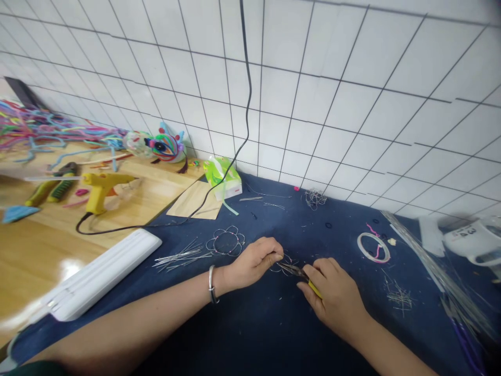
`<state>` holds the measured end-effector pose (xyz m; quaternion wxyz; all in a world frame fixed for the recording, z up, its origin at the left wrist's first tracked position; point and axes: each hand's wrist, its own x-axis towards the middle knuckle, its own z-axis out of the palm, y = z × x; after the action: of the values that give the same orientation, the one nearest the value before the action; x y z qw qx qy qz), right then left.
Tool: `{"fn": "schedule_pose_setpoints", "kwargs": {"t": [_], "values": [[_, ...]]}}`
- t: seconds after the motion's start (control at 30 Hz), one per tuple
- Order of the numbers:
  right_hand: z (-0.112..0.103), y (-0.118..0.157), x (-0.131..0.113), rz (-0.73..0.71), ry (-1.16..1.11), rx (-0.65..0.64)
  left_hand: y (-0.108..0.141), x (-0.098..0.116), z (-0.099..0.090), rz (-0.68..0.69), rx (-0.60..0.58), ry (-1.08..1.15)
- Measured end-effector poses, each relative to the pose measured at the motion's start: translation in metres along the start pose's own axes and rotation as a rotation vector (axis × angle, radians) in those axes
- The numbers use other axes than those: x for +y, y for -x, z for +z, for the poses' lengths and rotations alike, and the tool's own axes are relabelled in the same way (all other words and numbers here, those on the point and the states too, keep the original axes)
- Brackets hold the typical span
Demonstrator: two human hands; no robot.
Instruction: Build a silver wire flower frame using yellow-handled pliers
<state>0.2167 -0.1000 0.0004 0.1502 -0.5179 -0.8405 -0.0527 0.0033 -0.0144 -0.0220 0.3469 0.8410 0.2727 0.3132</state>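
Note:
My left hand [259,260], with a silver bangle [212,284] on its wrist, is closed in a pinch on thin wire. In my right hand [332,295] are yellow-handled pliers [294,270], their jaws pointing left at the wire beside my left fingertips. Thin loops of wire [288,259] show around the jaws; their full shape is partly hidden by my hands. Left of my left hand, a flower-shaped wire piece [226,243] lies flat on the dark blue cloth, with a pile of short straight wires [182,256] beside it.
A white lamp-like bar [109,274] and a yellow glue gun [104,190] with a black cord are at left. A tissue pack [223,177] stands near the tiled wall. To the right lie a ring-shaped coil [373,247], wire scraps [400,297], long wires [442,266] and a white mug [475,241].

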Motion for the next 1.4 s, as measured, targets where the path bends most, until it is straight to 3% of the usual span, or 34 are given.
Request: {"fn": "schedule_pose_setpoints", "kwargs": {"t": [0.23,0.53,1.4], "values": [[-0.0088,-0.0002,-0.0051,0.030,0.034,-0.033,0.0001,0.0015,0.0004,0.028,-0.010,-0.035],[-0.0056,0.0008,-0.0051,0.021,0.016,-0.016,-0.0001,0.0038,0.0038,0.036,-0.003,-0.040],[-0.0101,0.0019,-0.0069,0.114,0.002,-0.150,-0.0009,0.0011,0.0066,0.117,-0.035,-0.042]]}}
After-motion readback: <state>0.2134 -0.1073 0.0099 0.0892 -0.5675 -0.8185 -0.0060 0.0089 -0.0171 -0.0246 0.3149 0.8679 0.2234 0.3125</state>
